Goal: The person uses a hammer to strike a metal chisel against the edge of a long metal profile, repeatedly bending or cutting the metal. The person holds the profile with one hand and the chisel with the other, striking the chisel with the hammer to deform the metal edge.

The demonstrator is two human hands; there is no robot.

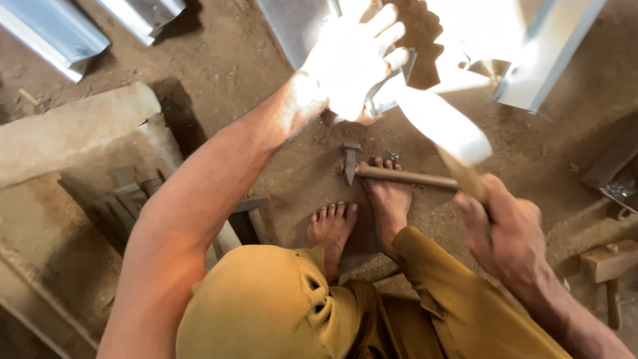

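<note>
Seen from above the worker's head: a person squats barefoot on a dirt floor (266, 60), knees in ochre trousers (279, 306) drawn up beneath the camera. The left hand (352, 60) reaches forward and steadies a piece of bent sheet metal (399, 86) at arm's length in a patch of strong sunlight; its fingers spread and wrap over the edge, so this grip is closed on the sheet, probably to keep it from shifting under blows. The right hand (508, 236) is fisted tight around the lower end of a wooden mallet (445, 129), the pale, broad head tilted up toward the sheet, which places the striking face just beside the held edge. A steel hammer (385, 174) lies on the floor, its head just ahead of the toes and its wooden handle crossing the right foot (389, 199), within easy reach; the left foot (330, 229) rests just beside it. Further bright metal sections (56, 30) lie well apart at the upper left, and a wooden block (608, 259) sits at the right edge. The glare washes out the left hand and most of the sheet, so the sheet's exact shape, its notched edge and the contact point are hard to make out. The small object near the hammer head cannot be identified, and the dark tools in the recess at left are too dim to name.
</note>
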